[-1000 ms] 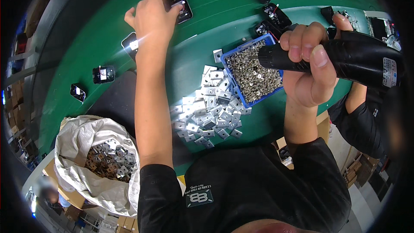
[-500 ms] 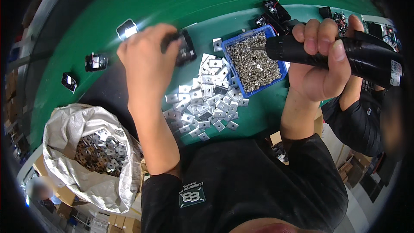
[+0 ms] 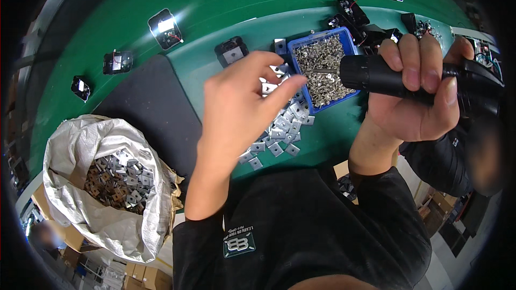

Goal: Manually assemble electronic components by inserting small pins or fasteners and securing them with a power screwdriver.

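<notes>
My left hand (image 3: 242, 99) hovers over a pile of silver metal clips (image 3: 287, 123), thumb and index finger spread apart with no item visible between them. Gripped in my right hand (image 3: 416, 88) is a black power screwdriver (image 3: 376, 73). Its bit points left over a blue bin (image 3: 317, 108) filled with small metal screws (image 3: 322, 53). Just beyond my left hand a black plastic housing (image 3: 224, 48) lies on the green surface, a silver clip on it. A single clip (image 3: 280, 46) sits beside the bin.
More black housings (image 3: 165, 29) lie along the green belt (image 3: 226, 0), some with wires. A dark mat (image 3: 153, 102) lies at left, beside a white sack (image 3: 70, 204) of metal clips. At right, another person's dark sleeve (image 3: 438, 164) is close by.
My left hand has moved right from the black housing to above the clips, leaving the housing on the surface. The screwdriver stays in my right hand. The whole view has shifted slightly.
</notes>
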`<state>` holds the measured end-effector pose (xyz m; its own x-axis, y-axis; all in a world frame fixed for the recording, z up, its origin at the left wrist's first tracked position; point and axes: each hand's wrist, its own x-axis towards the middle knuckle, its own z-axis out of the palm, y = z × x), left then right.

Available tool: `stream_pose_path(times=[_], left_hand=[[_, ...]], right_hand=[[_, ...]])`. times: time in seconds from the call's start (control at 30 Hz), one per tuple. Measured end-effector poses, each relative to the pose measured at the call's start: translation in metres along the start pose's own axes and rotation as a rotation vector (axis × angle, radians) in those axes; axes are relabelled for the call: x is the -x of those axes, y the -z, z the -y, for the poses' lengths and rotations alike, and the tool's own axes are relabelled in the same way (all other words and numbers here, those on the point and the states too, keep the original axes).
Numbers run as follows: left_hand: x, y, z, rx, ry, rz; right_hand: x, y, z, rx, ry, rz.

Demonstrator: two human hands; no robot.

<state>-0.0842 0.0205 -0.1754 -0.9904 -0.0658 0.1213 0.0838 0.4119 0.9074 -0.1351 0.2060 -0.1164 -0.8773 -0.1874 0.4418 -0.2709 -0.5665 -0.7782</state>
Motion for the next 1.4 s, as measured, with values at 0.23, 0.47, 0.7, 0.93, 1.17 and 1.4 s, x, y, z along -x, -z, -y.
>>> stream_pose_path(times=[0.23,0.47,0.7,0.93,1.17,1.4], left_hand=[[-0.001,-0.022,0.011,0.041,-0.064,0.025],[0.009,-0.026,0.012,0.409,0.215,0.050],[0.019,-0.026,0.012,0.674,0.180,0.067],[0.019,-0.020,0.017,0.657,0.114,0.144],[0.019,-0.017,0.016,0.712,0.188,0.179],[0.018,-0.019,0.021,0.697,0.073,0.192]], right_hand=[[0.003,-0.004,-0.004,0.015,-0.021,0.028],[0.001,0.000,-0.002,-0.056,0.017,0.073],[-0.002,-0.002,0.006,-0.138,-0.037,0.131],[0.003,-0.007,0.005,-0.213,-0.029,0.101],[0.000,-0.003,0.012,-0.167,-0.101,0.168],[0.000,-0.003,0.005,-0.137,-0.105,0.184]])
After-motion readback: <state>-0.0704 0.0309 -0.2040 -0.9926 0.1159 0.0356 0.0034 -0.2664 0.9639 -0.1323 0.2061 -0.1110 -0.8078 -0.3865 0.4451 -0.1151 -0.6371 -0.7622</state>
